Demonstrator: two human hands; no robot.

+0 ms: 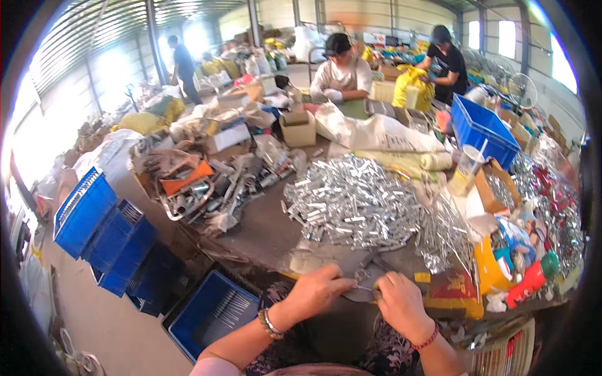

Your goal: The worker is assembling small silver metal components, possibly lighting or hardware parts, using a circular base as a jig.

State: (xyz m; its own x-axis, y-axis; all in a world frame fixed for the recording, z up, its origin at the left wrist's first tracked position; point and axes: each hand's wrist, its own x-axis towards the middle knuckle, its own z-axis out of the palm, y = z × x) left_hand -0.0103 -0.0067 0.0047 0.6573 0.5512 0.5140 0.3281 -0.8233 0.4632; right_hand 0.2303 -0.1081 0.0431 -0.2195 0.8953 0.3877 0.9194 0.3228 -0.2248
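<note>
My left hand (318, 292), with beads at the wrist, is closed at the table's front edge. Its fingertips pinch a thin metal piece (364, 287) that spans toward the other hand. Close on its right, my right hand (402, 304), with a red band at the wrist, is closed too; what its fingers hold is mostly hidden. Behind both hands lies a dark grey flat object (360, 268), too blurred to name. Beyond it, a large heap of small silvery metal parts (354, 200) covers the middle of the table, with long thin metal rods (444, 232) to its right.
Blue crates (106, 235) are stacked at left; another blue bin (210, 313) beside my lap holds metal rods. Mixed metal scrap (213, 191) lies at back left. A blue crate (483, 131) and plastic cup (466, 169) stand at right. Across the table, one person (342, 72) sits; others work behind.
</note>
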